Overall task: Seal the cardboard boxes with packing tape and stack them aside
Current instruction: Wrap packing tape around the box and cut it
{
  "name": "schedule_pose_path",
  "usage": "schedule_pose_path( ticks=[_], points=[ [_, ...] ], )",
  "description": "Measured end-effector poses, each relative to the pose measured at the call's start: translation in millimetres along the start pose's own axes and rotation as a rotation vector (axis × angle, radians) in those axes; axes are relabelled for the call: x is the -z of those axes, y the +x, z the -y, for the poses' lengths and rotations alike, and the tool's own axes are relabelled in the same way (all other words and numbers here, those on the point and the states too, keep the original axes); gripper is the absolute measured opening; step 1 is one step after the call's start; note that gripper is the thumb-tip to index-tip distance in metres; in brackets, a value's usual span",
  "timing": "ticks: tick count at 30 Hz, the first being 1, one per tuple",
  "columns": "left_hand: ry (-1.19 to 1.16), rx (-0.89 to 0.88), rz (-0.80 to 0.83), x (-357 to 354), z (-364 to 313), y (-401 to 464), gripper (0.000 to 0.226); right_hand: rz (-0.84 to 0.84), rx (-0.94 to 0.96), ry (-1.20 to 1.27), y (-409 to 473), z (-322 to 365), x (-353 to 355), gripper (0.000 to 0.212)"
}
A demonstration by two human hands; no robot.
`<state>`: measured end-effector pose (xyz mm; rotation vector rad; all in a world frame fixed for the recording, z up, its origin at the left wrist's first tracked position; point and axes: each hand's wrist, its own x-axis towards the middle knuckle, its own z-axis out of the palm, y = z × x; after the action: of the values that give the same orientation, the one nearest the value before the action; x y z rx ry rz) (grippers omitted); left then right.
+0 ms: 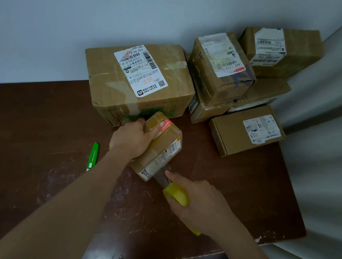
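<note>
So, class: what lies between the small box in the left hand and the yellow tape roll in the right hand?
In the head view, a pulled-out strip of clear tape spans from the small box to the yellow tape roll, above the brown table.

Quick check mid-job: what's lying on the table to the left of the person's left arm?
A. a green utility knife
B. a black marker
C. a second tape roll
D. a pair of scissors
A: a green utility knife lies alone on the brown table, left of the left hand gripping the small box.
</note>
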<state>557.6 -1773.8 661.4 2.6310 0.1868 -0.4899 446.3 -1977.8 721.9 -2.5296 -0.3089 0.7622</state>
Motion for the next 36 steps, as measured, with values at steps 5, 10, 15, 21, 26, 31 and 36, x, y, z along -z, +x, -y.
schedule_pose_path(
  ticks=[5, 10, 15, 21, 26, 31, 36],
  points=[
    [0.003, -0.009, -0.018, -1, 2, 1, 0.077, 0.039, -0.02, -0.088, 14, 1, -8, 0.063],
    [-0.046, -0.002, 0.015, 2, 6, 6, 0.074, 0.06, -0.014, -0.114, 31, 11, -14, 0.062],
    [-0.414, 0.094, 0.119, -6, 13, 0, 0.065, 0.05, 0.014, -0.11, 20, 15, -2, 0.061],
    [-0.66, 0.201, 0.104, -28, 14, -20, 0.065, 0.066, 0.021, -0.172, 0, 14, 8, 0.061],
    [-0.474, 0.162, 0.08, -21, 18, -11, 0.061, 0.11, 0.025, -0.169, 8, 21, 14, 0.06],
    [-0.511, 0.041, 0.053, -13, 6, -23, 0.075, 0.154, 0.017, -0.164, 15, 23, 20, 0.061],
    [-0.534, 0.171, 0.24, -15, 0, -33, 0.091, 0.117, 0.023, -0.144, 20, 30, 20, 0.06]
  ],
)
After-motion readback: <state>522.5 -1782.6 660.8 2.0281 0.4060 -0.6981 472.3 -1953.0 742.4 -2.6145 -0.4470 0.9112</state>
